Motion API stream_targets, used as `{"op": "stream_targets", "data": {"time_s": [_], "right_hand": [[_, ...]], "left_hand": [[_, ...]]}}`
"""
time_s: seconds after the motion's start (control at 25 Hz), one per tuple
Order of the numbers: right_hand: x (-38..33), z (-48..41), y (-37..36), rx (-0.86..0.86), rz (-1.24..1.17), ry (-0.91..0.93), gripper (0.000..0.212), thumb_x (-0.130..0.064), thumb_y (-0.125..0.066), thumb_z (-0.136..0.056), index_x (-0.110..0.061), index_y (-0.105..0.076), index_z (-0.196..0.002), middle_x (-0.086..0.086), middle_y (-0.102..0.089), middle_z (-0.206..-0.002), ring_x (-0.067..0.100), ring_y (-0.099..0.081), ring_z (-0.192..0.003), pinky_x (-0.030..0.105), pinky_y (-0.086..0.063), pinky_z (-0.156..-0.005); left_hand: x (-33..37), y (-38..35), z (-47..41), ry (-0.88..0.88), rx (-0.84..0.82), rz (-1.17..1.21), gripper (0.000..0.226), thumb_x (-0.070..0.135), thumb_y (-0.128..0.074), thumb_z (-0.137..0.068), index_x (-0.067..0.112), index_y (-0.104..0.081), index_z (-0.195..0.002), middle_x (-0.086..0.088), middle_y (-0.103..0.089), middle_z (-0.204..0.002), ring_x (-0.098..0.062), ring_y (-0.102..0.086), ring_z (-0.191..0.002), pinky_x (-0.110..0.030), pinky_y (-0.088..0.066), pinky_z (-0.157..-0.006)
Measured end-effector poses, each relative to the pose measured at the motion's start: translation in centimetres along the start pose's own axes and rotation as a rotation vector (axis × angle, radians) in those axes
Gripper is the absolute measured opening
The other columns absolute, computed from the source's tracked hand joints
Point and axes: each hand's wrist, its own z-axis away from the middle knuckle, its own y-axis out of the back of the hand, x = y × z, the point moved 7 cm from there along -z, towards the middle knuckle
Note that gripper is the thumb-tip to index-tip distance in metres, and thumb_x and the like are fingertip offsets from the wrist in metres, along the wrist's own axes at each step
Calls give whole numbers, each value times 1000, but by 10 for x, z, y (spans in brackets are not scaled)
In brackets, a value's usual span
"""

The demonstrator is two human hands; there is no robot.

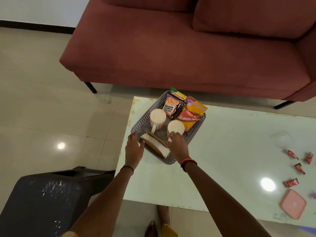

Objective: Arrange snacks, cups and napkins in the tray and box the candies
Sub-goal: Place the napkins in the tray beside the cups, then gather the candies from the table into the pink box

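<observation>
Left hand (134,147) grip hidden behind napkins (156,144)

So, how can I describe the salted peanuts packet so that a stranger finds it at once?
Find the grey mesh tray at the table's corner nearest the sofa. The snack packets lie at its far end, beyond the two cups. The salted peanuts packet is the leftmost one: dark, with pictured peanuts and white lettering, while its neighbours are orange and red.
</observation>
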Motion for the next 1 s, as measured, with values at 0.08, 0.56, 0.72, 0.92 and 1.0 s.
{"op": "stream_targets", "data": {"time_s": [0.08, 0.56, 0.72, 0.92, 1.0], "right_hand": [[14, 0, 22, 35, -54, -47, 28, -5, -49, -89, -1, -59, -115, 19, -61, -118, 35, -58, -111, 42, -53, -86], [104, -41, 118, 306, -181, -255, 28, -13, -40, -95, 4, -62, -90, 27, -68, -99, 43, -62, -93, 35, -44, -69], [130, -88, 121, 210, -207, -272, 26, -4, -40, -93, 3, -63, -104, 22, -66, -112, 38, -57, -109, 34, -45, -84], [153, -141, 124, 202, -228, -300, 33, 2, -37, -91, 4, -62, -113, 23, -62, -121, 37, -53, -119, 34, -43, -96], [146, -164, 126, 181, -161, -235, 31, -2, -35, -93, 7, -61, -107, 27, -63, -114, 40, -56, -111, 37, -44, -90]], "left_hand": [[-13, 3, 18, 267, 68, 235, 49, 16, -51, -93, 2, -36, -138, -17, -39, -143, -31, -42, -130, -44, -36, -110], [-22, -35, 47, 863, 122, 678, 46, 0, -41, -94, -3, -29, -138, -24, -49, -132, -36, -51, -120, -35, -43, -101], [-16, -45, 38, 877, 202, 654, 53, 36, -41, -97, -5, -43, -131, -23, -50, -134, -37, -48, -124, -41, -39, -105], [-18, -60, 21, 731, 305, 576, 38, 20, -37, -98, -9, -55, -114, -28, -58, -122, -39, -53, -114, -42, -42, -96], [-26, -66, 19, 729, 361, 594, 33, 13, -38, -96, -10, -56, -112, -29, -59, -120, -41, -53, -115, -44, -42, -98]]}}
